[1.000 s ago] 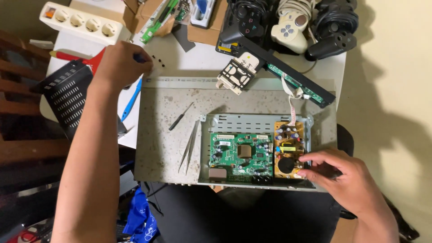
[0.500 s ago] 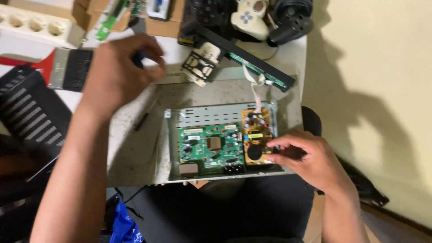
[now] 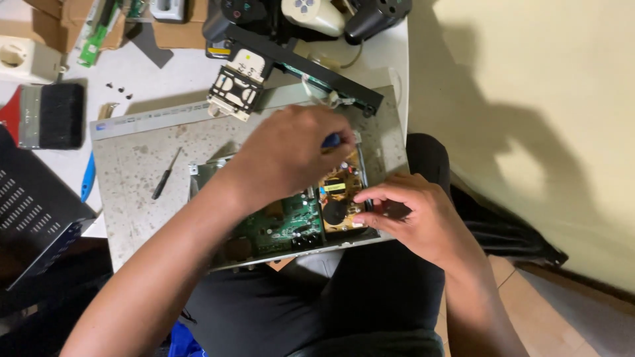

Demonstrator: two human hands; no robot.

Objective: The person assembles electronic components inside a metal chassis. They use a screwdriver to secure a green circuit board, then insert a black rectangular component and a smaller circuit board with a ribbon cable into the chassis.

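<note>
A grey metal chassis [image 3: 135, 178] lies across my lap and the table edge. Inside it are a green circuit board [image 3: 286, 228] and a yellow power board [image 3: 338, 190]. My left hand [image 3: 291, 155] reaches over the boards, closed around a blue-handled screwdriver [image 3: 332, 140] whose tip points down at the yellow board's upper edge. My right hand [image 3: 418, 213] rests at the chassis's right side, with thumb and fingertips pinching the yellow board's right edge. My left forearm hides much of the green board.
A thin black screwdriver [image 3: 165, 173] lies in the chassis. Behind it are a black front panel strip [image 3: 311, 69], a drive bracket [image 3: 237, 86], game controllers [image 3: 311, 12] and loose screws [image 3: 118, 89]. At left are a brush [image 3: 53, 116], a black perforated cover [image 3: 26, 205] and a power strip [image 3: 20, 59].
My left hand has come from the table's far left, carrying the blue-handled screwdriver, to above the yellow board. The view has shifted left. My right hand stays at the board.
</note>
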